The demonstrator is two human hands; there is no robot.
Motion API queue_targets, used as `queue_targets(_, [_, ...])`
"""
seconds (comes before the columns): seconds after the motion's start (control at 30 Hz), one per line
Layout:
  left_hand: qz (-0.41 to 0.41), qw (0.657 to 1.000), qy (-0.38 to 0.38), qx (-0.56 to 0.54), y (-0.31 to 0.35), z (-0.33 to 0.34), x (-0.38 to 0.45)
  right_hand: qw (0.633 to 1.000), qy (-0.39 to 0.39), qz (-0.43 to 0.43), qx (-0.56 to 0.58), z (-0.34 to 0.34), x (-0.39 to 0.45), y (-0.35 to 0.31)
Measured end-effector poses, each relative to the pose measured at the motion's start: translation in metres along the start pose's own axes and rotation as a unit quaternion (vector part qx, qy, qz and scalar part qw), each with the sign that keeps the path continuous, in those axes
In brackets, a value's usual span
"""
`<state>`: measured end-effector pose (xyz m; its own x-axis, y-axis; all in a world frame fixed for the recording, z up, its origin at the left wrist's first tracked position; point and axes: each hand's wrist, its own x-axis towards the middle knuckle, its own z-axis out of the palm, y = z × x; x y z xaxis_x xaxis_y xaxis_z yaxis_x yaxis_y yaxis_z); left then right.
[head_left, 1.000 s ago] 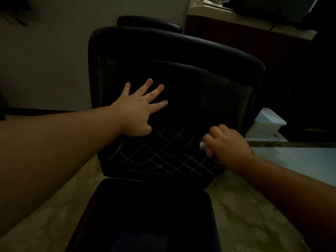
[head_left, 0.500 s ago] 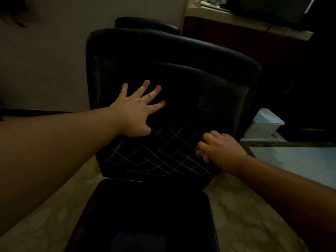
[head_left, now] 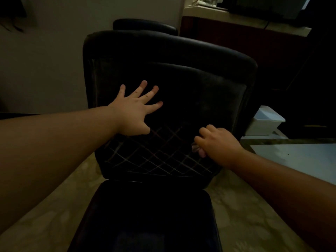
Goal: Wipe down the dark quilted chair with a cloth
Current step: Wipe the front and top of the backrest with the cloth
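The dark quilted chair (head_left: 190, 84) fills the middle of the head view, its backrest facing me with pale diamond stitching low down and its seat below. My left hand (head_left: 135, 113) lies flat on the backrest with fingers spread. My right hand (head_left: 216, 144) is curled round a small pale cloth (head_left: 195, 148) and holds it against the stitched lower right part of the backrest. Only a small bit of the cloth shows under the fingers.
A white lidded box (head_left: 265, 120) sits just right of the chair. A pale table top (head_left: 298, 157) lies at the right. A long counter (head_left: 245, 24) runs behind the chair, and a plain wall (head_left: 45, 60) is at the left. The floor is marbled stone.
My right hand with the cloth has slid left along the lower backrest. My left hand has stayed pressed in the same place.
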<state>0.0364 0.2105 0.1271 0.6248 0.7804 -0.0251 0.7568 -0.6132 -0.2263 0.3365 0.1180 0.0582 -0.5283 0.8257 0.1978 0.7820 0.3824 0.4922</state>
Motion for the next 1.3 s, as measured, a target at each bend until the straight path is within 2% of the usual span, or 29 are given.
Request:
queue_targets(0.13, [0.003,1.000,-0.003,0.002,-0.002,0.001,0.001,0.990,0.098,0.100,0.008,-0.007,0.016,0.007])
queue_targets(0.2, [0.003,1.000,0.000,0.006,-0.001,0.002,0.001,0.984,0.134,0.117,0.030,-0.002,0.016,0.006])
queue_targets(0.27, [0.004,1.000,0.002,0.009,-0.001,0.002,0.001,0.989,0.125,0.072,0.035,0.006,0.009,0.001])
queue_targets(0.33, [0.008,1.000,0.002,0.007,-0.001,0.002,0.001,0.997,0.077,0.013,0.027,0.012,0.001,-0.003])
queue_targets(0.4, [0.008,1.000,0.002,0.003,-0.002,0.002,0.002,0.999,0.043,-0.009,0.020,0.010,0.002,-0.002])
queue_targets(0.47, [0.008,1.000,0.001,0.000,-0.003,0.001,0.002,0.998,0.054,0.000,0.015,0.001,0.014,0.001])
queue_targets(0.63, [0.010,1.000,0.008,0.002,-0.004,0.003,0.000,0.981,0.158,0.101,0.056,-0.011,0.037,0.000])
queue_targets(0.73, [0.014,1.000,0.013,0.005,-0.003,0.004,0.000,0.984,0.151,0.065,0.061,0.008,0.026,-0.007])
queue_targets(0.8, [0.013,1.000,0.011,0.007,-0.004,0.004,0.000,0.992,0.109,0.018,0.053,0.016,0.018,-0.011])
queue_targets(0.87, [0.010,1.000,0.011,0.006,-0.003,0.004,0.001,0.996,0.083,0.008,0.038,0.013,0.019,-0.011])
queue_targets(1.1, [0.009,1.000,0.016,0.003,-0.006,0.006,0.001,0.972,0.181,0.125,0.086,-0.006,0.051,-0.017])
queue_targets(1.17, [0.011,1.000,0.022,0.004,-0.005,0.007,0.000,0.981,0.162,0.076,0.078,0.005,0.045,-0.025])
queue_targets(1.27, [0.012,1.000,0.026,0.005,-0.007,0.009,-0.002,0.996,0.082,-0.035,0.025,0.007,0.046,-0.022])
queue_targets(1.3, [0.010,1.000,0.026,0.006,-0.008,0.009,-0.001,0.995,0.084,-0.049,0.014,0.003,0.051,-0.018])
